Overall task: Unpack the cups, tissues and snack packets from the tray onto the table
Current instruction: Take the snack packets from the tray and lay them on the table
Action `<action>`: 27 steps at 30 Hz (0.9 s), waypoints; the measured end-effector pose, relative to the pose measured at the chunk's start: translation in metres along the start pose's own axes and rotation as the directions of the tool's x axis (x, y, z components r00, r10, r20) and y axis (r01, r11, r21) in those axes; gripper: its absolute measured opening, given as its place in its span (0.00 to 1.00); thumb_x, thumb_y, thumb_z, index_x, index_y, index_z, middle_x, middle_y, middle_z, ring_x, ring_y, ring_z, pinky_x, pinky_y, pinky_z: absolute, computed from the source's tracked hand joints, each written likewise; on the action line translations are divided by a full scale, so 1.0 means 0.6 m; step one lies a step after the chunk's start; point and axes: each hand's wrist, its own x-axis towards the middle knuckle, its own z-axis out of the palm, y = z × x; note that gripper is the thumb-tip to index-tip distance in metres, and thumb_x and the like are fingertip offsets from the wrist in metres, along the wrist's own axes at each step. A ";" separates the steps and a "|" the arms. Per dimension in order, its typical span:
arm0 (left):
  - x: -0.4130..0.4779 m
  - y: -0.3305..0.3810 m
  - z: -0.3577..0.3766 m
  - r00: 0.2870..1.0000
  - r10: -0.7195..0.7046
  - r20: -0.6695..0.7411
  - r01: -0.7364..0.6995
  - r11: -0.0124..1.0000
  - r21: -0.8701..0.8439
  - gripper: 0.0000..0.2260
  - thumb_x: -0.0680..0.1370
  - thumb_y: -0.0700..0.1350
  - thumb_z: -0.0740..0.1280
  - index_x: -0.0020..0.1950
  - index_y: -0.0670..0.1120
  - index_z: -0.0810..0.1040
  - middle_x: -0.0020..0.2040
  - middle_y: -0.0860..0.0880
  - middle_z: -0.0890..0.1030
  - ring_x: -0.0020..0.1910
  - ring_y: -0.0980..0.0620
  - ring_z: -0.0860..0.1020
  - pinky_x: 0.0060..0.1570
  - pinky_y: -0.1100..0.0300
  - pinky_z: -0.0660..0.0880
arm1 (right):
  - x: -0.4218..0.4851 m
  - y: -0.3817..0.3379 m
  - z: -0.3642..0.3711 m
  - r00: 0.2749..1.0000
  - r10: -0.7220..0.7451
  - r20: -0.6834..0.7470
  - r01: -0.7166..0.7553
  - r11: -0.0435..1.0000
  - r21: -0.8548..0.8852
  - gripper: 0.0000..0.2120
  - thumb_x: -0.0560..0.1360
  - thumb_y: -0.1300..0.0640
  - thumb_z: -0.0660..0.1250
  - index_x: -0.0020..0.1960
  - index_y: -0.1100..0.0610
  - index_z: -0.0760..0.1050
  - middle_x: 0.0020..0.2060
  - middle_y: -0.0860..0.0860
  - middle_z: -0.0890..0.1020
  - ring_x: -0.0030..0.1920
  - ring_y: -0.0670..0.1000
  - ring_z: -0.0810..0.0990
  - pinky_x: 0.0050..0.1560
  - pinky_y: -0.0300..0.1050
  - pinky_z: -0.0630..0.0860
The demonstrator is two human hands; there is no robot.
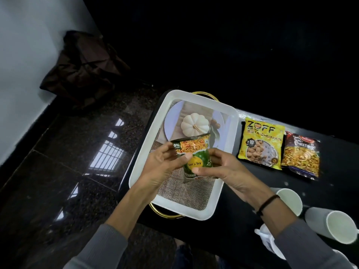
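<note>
Dark table (pixel 340 152) carries a white tray (pixel 139 166). Both hands pinch a green packet (pixel 196 152) just above it, the left hand (pixel 165 166) at the upper edge and the right hand (pixel 227 169) lower down, probably to keep it flat while carrying it. It looks like the last item. A yellow packet (pixel 262 144) and a red packet (pixel 301 156) lie side by side right of the tray, so this one likely joins that row. Cups (pixel 339 226) lie tipped nearer, with tissues (pixel 266 237) beside them.

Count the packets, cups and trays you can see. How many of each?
Packets: 3 (green packet, yellow packet, dark packet)
Cups: 2 (near cup, far cup)
Tray: 1
Total: 6
</note>
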 end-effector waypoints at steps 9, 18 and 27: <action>0.033 0.006 0.123 0.988 -0.090 0.127 0.062 0.976 0.207 0.14 0.74 0.49 0.77 0.57 0.47 0.84 0.51 0.47 0.89 0.49 0.50 0.87 0.45 0.59 0.83 | -0.048 0.010 -0.083 0.983 -0.018 -0.181 0.038 0.993 0.108 0.26 0.66 0.42 0.82 0.58 0.56 0.84 0.54 0.51 0.88 0.58 0.50 0.86 0.68 0.52 0.75; 0.062 -0.014 0.295 0.984 -0.171 0.056 0.143 0.933 0.330 0.16 0.74 0.52 0.77 0.54 0.42 0.84 0.45 0.47 0.88 0.38 0.54 0.87 0.34 0.60 0.81 | -0.116 0.009 -0.202 0.939 0.107 -0.326 -0.021 0.967 0.255 0.27 0.64 0.32 0.77 0.57 0.47 0.86 0.57 0.44 0.87 0.65 0.50 0.79 0.73 0.59 0.67; 0.076 -0.059 0.465 0.956 -0.197 0.217 0.086 0.896 0.435 0.07 0.78 0.50 0.73 0.53 0.49 0.84 0.41 0.56 0.88 0.38 0.64 0.85 0.33 0.70 0.78 | -0.196 0.040 -0.343 0.856 0.047 -0.514 0.101 0.961 0.258 0.22 0.70 0.49 0.79 0.60 0.56 0.82 0.51 0.53 0.89 0.54 0.54 0.87 0.65 0.54 0.78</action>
